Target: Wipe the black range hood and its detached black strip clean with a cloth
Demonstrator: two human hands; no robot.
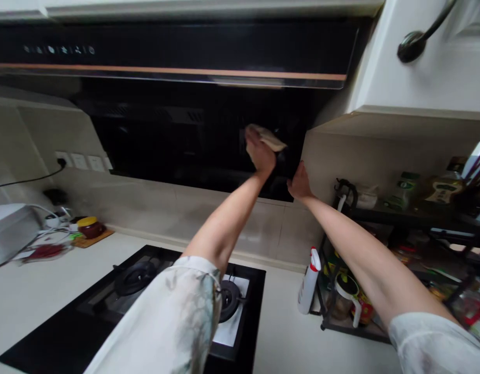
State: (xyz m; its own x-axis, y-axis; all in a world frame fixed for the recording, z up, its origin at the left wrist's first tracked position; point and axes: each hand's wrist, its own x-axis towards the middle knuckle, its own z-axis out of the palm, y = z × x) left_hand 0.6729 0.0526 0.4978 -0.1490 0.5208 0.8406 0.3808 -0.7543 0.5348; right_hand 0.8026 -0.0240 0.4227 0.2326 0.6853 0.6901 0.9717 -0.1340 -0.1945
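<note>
My left hand [260, 153] presses a folded beige cloth [269, 137] against the glossy black panel [185, 140] of the range hood, the fingers somewhat blurred. At the lower right edge of that panel rests my right hand [300, 183], with its thumb apart from the fingers and nothing visible in it. Both arms reach forward over the counter, the left one crossing above the black gas stove [80, 311].
Above the panel, the hood's control strip [165, 52] juts out. A spray bottle [309, 283] stands beside a dark rack [356, 332] of bottles and jars on the right. A yellow-lidded jar [91, 228] sits at left. A white cabinet [422, 88] overhangs the right side.
</note>
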